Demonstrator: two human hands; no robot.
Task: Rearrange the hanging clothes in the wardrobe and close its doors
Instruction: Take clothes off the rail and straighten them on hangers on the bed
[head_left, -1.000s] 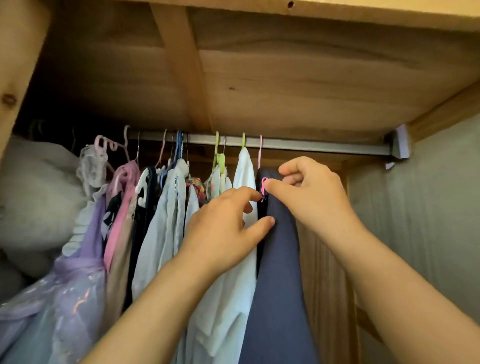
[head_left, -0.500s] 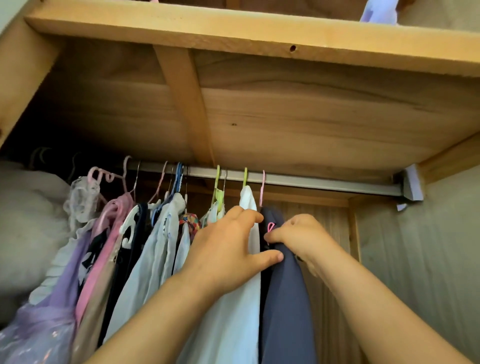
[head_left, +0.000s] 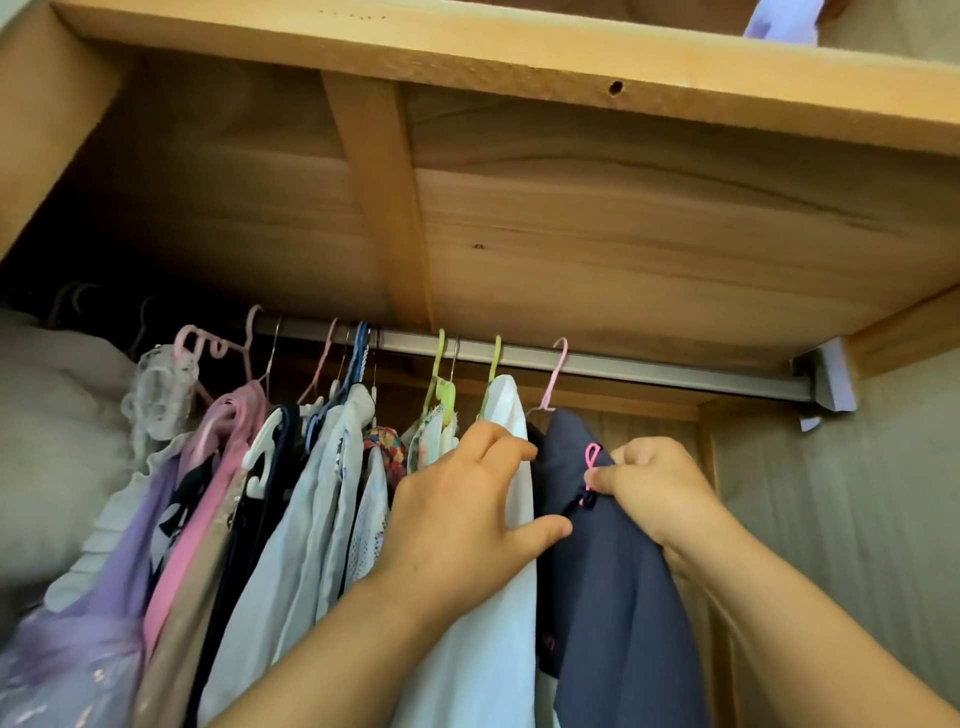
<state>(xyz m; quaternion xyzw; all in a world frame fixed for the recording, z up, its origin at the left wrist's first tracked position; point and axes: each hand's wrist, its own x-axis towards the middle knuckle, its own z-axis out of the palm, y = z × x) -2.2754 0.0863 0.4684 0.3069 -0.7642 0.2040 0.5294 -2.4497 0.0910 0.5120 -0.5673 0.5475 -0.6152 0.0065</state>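
Two hands – left hand spread on white garment, right hand pinching pink hanger (navy garment).

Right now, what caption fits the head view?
Left hand presses white hanging shirt aside; right hand pinches navy-blue garment.

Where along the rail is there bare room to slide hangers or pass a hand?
Free: the rail from the pink hanger of the navy garment to the right bracket. Crowded: everything left of the white garment, hangers packed together.
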